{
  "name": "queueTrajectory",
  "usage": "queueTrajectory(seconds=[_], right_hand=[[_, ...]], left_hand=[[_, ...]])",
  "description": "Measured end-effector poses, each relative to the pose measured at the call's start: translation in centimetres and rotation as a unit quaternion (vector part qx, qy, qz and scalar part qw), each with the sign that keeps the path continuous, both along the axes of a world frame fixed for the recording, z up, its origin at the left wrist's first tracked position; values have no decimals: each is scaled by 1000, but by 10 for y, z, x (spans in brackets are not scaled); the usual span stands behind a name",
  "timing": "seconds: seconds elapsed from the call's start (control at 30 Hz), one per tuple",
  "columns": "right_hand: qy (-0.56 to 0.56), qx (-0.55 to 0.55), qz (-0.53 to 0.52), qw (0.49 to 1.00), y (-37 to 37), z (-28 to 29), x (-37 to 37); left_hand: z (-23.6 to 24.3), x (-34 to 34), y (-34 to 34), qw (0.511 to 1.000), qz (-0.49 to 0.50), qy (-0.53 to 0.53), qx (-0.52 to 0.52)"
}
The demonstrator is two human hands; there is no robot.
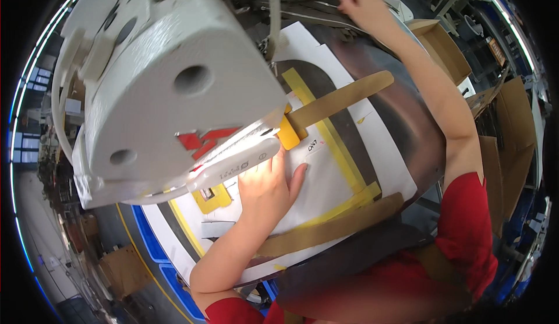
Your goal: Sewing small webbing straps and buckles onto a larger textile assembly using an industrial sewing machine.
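My left hand [263, 189] lies on a white template sheet [317, 175] below the machine head, thumb spread out. Its fingertips pass under a bright light bar [239, 164] and are partly hidden. Just beyond them, a yellow block [289, 133] sits at the end of a brown rounded strip [349, 97]. A second brown strip [338, 229] crosses the sheet's near side. Yellow tape [338, 155] is stuck along the sheet. Far off at the upper right, my right hand [364, 8] is closed at a pile of dark straps [314, 3]; what its fingers hold is hidden.
A large white sewing machine head [192, 50] fills the upper left, over the work. A yellow fitting [212, 197] lies left of my left hand. Open cardboard boxes [441, 50] stand at the right. Blue bins [177, 286] sit below the table's left edge.
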State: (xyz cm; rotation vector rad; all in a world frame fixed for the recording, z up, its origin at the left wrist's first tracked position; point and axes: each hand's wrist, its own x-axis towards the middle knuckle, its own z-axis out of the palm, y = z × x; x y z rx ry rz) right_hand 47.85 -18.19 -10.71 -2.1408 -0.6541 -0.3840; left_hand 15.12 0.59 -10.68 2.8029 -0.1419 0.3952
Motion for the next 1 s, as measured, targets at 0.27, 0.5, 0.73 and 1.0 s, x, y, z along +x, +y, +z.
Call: queueTrajectory(seconds=[0.27,0.5,0.73,1.0], right_hand=[[-6,130,-62,989,-110,98,-81],[282,-260,438,813,-11,70,-191],[449,-300,495,681,21,60,-182],[-87,-266,321,905,-21,52,-190]], left_hand=[[0,-7,-2,998,-49,6,-43],[8,-12,-5,902,-115,97,-405],[1,-9,-4,879,-54,159,-447],[3,-11,-9,885,-16,165,-434]])
